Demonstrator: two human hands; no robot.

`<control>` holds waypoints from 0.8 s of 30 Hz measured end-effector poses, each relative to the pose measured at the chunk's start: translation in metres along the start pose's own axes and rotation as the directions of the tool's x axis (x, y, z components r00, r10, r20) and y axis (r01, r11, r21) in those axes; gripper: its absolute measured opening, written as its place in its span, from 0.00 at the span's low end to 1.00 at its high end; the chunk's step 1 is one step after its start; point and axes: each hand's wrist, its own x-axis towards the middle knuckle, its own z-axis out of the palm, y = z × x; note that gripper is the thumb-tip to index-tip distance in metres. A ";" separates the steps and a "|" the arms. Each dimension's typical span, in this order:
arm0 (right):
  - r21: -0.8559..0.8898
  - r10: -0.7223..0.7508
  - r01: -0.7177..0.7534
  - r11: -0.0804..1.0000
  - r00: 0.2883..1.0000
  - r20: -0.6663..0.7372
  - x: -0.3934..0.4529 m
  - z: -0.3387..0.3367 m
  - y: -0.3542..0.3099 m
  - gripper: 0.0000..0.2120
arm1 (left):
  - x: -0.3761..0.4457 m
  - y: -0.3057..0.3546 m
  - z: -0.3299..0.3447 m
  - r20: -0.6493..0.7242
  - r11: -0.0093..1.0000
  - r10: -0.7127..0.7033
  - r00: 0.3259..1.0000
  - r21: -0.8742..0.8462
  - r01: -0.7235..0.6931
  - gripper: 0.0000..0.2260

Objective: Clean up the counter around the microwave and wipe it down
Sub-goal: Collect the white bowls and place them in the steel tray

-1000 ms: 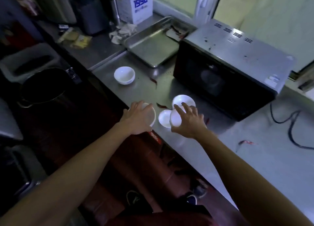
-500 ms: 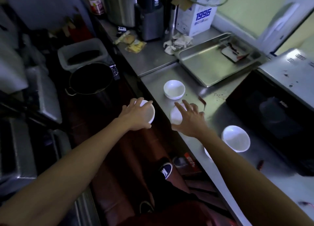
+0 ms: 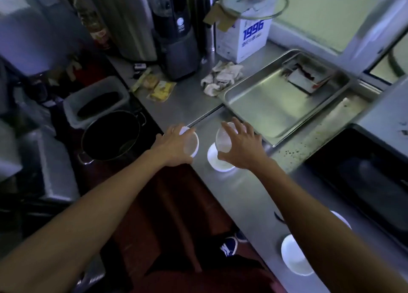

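Observation:
My left hand [image 3: 174, 147] grips a white bowl [image 3: 191, 143] at the front edge of the steel counter [image 3: 247, 195]. My right hand [image 3: 240, 145] holds a second white bowl [image 3: 223, 141], tilted, just above a third white bowl [image 3: 217, 161] that sits on the counter. Two more white bowls [image 3: 293, 259] [image 3: 342, 219] lie near the black microwave [image 3: 364, 178] at the right, partly hidden by my right forearm. A crumpled rag [image 3: 220, 77] lies on the counter farther back.
A steel tray [image 3: 269, 107] holding a small packet stands behind the bowls. A white box marked 1996 [image 3: 245, 39], a blender [image 3: 176, 34] and yellow packets [image 3: 162, 89] crowd the back. A black pot [image 3: 110, 136] and a grey bin [image 3: 97, 103] sit left of the counter.
Both hands carried their bowls left along the counter, away from the microwave, to the bowl that stood alone near the tray. The view turned left with them.

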 end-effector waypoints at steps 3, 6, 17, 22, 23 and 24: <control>-0.001 0.087 -0.087 0.996 0.996 0.006 0.015 -0.006 0.032 0.47 | 0.044 0.021 -0.018 0.032 0.997 0.081 0.996 0.018 -0.082 0.46; 0.031 0.186 -0.186 0.982 0.983 0.005 0.028 -0.010 0.059 0.48 | 0.090 0.042 -0.027 0.075 0.990 0.141 0.987 0.007 -0.142 0.48; 0.020 0.546 -0.546 0.838 0.838 0.006 0.106 -0.010 0.103 0.49 | 0.265 0.077 -0.047 0.058 0.849 0.522 0.851 0.062 -0.525 0.48; 0.051 0.680 -0.682 0.730 0.732 0.045 0.137 -0.007 0.106 0.49 | 0.329 0.087 -0.047 0.162 0.759 0.619 0.768 0.126 -0.638 0.49; 0.057 0.698 -0.700 0.712 0.714 0.055 0.140 -0.006 0.108 0.48 | 0.339 0.090 -0.047 0.167 0.733 0.646 0.745 0.139 -0.666 0.49; 0.052 0.708 -0.711 0.701 0.703 0.067 0.143 -0.005 0.109 0.48 | 0.346 0.094 -0.047 0.180 0.704 0.671 0.720 0.151 -0.694 0.49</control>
